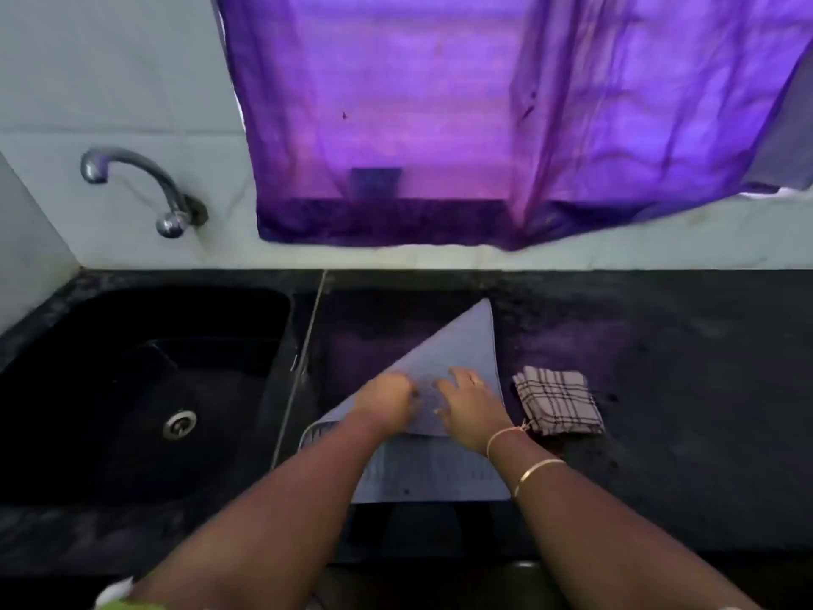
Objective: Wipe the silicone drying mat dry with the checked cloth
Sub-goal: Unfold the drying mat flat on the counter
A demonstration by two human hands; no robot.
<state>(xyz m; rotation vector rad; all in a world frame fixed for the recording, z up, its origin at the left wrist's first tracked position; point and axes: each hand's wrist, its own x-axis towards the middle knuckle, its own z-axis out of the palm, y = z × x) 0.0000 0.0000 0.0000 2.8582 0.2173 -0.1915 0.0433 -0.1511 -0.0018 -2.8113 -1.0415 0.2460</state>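
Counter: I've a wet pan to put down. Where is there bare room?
Bare counter lies right of the checked cloth, and a strip between the mat and the wall. Crowded mid-counter: left hand and right hand on the mat, cloth beside it.

free: bare countertop right of checked cloth | obstacle: cloth just beside folded mat (narrow gap) | left: open sink, tap on wall behind | back: curtain hangs low
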